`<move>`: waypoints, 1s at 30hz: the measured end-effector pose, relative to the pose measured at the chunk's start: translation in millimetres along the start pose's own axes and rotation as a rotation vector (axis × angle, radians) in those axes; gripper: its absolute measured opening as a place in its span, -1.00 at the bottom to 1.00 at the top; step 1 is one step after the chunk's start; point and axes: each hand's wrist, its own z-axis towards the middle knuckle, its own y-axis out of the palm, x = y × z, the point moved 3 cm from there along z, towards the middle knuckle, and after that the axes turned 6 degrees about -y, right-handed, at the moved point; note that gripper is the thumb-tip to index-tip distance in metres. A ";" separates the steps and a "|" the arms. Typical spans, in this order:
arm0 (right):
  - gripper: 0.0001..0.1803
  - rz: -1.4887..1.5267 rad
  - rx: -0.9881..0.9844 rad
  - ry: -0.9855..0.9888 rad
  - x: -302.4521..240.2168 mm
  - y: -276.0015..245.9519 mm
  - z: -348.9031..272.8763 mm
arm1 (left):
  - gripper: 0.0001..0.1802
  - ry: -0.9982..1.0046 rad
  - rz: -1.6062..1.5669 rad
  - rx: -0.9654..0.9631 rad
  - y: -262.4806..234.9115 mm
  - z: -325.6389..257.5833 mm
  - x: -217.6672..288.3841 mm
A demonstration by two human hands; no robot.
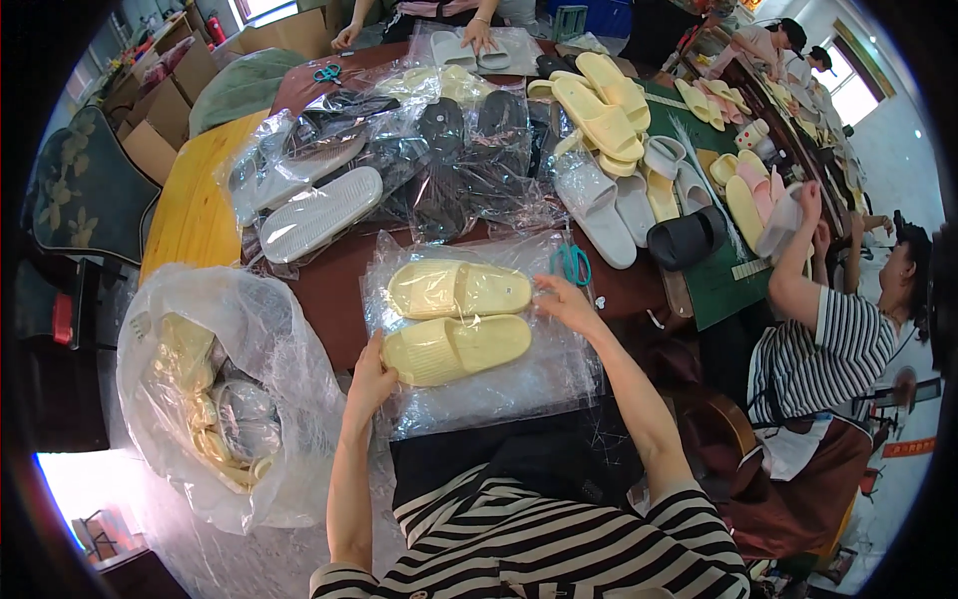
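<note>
A pair of pale yellow slippers (459, 349) lies side by side in front of me, toes and heels pointing left and right, with shiny clear film over at least the upper one. Beneath them is a stack of clear plastic bags (469, 404). At the left end of the lower slipper, my left hand (371, 381) is closed on the edge of a clear plastic bag. My right hand (567, 303) reaches to the right end of the upper slipper, its fingers apart over the film. Teal scissors (573, 264) lie just beyond that hand.
Bagged grey slippers (321, 215) and black slippers (437, 165) are heaped beyond. Loose yellow slippers (599, 110) and a black slipper (687, 238) stand right. A large clear sack (230, 389) of bagged slippers sits left. A co-worker (828, 329) works at right; another person's hand (479, 37) is opposite.
</note>
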 end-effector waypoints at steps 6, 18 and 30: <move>-0.03 -0.267 -0.176 0.127 -35.8 16.3 13.5 | -0.14 -0.157 -0.206 -0.053 2.1 -3.2 1.4; -0.03 -0.065 -0.413 -0.007 -55.6 33.4 -9.9 | -0.12 -0.197 -0.501 -0.098 1.0 -7.7 15.7; -0.35 -0.019 -0.198 -0.067 -29.8 2.4 -5.3 | -0.43 -0.070 -0.059 -0.007 -28.4 -40.5 27.3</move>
